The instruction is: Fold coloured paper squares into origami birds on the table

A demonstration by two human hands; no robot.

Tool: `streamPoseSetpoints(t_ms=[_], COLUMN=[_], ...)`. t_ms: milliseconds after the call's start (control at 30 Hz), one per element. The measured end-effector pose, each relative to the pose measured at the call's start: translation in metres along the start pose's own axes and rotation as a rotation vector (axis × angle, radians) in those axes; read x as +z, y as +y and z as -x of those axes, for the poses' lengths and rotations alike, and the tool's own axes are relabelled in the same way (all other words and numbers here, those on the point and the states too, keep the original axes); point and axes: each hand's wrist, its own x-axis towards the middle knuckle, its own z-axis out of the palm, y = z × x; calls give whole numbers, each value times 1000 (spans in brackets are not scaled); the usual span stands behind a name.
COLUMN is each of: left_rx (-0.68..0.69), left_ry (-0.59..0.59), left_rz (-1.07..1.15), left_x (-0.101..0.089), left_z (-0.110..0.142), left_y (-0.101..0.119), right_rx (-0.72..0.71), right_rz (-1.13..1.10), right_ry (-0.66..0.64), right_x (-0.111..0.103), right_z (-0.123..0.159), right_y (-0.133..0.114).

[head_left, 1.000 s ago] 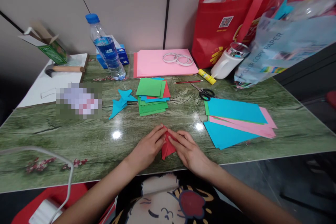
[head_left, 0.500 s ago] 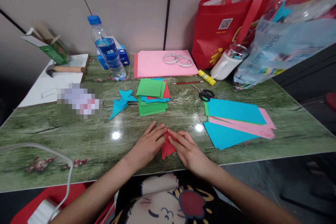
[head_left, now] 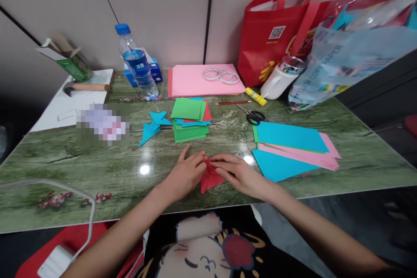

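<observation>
A folded piece of red paper [head_left: 210,179] lies on the table at the near edge, between my two hands. My left hand [head_left: 187,173] is closed on its left and upper side, the index finger and thumb at the paper's top. From the right, my right hand [head_left: 243,174] pinches the upper right part, its fingers covering some of the folds. Beyond my hands sits a stack of green, red and blue paper squares [head_left: 189,110]. Left of that stack are folded blue paper shapes [head_left: 154,126].
Blue and pink paper sheets [head_left: 289,137] lie to the right, near black scissors [head_left: 255,116]. Behind stand a water bottle [head_left: 139,67], pink paper [head_left: 192,80], a glue stick [head_left: 256,96], a white mug [head_left: 278,81] and a red bag [head_left: 260,52]. A hammer [head_left: 86,88] rests at left.
My right hand has turned flatter and its fingers now reach across the paper's top. More of the red paper's right side shows, spread wider. The camera view has shifted slightly.
</observation>
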Motion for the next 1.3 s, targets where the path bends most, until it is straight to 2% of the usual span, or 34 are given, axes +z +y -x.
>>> streamPoseSetpoints(t_ms=[100,233,367,533,667,767,900,1000,1100,1200,1300], left_rx=[-36,-60,-67,-41,-52,-65,-65,-60,-60,-68,-111], left_ry=[-7,-25,-21,-3,-7,-10,-5,10,46,108,168], left_rz=[30,50,52,62,57,61,85,114,154,157,129], left_x=[-3,-7,-5,-3,-4,-5,-4,-1,2,6,8], left_z=[0,-1,-1,1,1,0,-1,2,6,9,10], left_y=[2,3,0,-2,0,2,2,0,-3,-4,-4], right_rx=[0,19,-38,-75,-96,-115,-124,-103,-17,138,264], right_rz=[84,399,661,668,673,694,726,740,649,437,193], right_ry=[-63,-163,-279,-395,-438,-455,-457,-433,-368,-186,53], right_x=[-1,2,2,-5,-10,-11,-6,-3,-6,-12,-8], right_z=[-8,-18,-24,-31,-32,-24,1,23,36,30,7], right_y=[3,0,-6,-8,-10,-13,-19,-24,-23,-15,-6])
